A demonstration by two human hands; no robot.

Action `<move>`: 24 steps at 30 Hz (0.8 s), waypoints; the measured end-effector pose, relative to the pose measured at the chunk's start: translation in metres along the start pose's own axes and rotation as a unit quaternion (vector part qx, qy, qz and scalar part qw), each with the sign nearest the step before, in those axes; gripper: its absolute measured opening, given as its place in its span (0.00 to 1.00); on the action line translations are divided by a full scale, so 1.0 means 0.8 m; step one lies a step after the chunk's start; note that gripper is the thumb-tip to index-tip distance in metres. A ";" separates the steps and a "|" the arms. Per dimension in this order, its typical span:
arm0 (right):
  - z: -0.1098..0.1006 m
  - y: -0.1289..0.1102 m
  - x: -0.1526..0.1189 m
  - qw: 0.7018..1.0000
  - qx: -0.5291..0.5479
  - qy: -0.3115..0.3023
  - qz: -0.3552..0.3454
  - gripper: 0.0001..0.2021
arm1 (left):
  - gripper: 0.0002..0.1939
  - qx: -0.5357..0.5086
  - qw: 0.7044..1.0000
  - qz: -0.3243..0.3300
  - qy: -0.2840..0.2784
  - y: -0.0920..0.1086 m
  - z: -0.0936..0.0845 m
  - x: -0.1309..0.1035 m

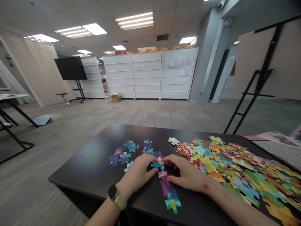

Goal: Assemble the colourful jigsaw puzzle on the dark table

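Observation:
My left hand (140, 172), with a watch (115, 195) on its wrist, grips a teal jigsaw puzzle piece (156, 165) between thumb and fingers. Opposite it, my right hand (187, 173) has its fingertips on a small pinkish puzzle piece (160, 160) at the teal piece's upper right; its thumb rests apart, lower down. Below both runs a joined strip of purple pieces (166, 185) ending in a teal and green piece (173, 201). Blue pieces (148, 143) lie just beyond my fingers. Part of the held pieces is hidden by my fingertips.
Dark blue pieces (113, 160) lie left on the black table (94, 169). A large heap of colourful pieces (237, 163) covers its right side, beside a patterned cloth (277, 152). An easel stand (256, 81) stands right; white shelves (147, 75) line the back.

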State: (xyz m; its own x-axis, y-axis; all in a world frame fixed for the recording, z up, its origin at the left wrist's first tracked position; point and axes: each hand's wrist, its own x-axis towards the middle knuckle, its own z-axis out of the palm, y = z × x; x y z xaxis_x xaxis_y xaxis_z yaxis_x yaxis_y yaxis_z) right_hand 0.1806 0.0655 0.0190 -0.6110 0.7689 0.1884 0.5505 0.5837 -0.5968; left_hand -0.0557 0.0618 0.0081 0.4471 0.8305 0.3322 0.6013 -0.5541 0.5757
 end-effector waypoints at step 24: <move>-0.003 0.001 -0.002 0.999 -0.048 0.012 0.017 0.13 | 0.22 -0.065 0.997 -0.030 0.009 0.009 0.005 -0.005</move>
State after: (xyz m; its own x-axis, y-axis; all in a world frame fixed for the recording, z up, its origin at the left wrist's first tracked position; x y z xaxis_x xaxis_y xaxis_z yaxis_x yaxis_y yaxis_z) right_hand 0.1832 0.0652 0.0200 -0.5782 0.7940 0.1877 0.6232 0.5783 -0.5264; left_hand -0.0504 0.0540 0.0077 0.4001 0.8636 0.3069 0.5353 -0.4920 0.6866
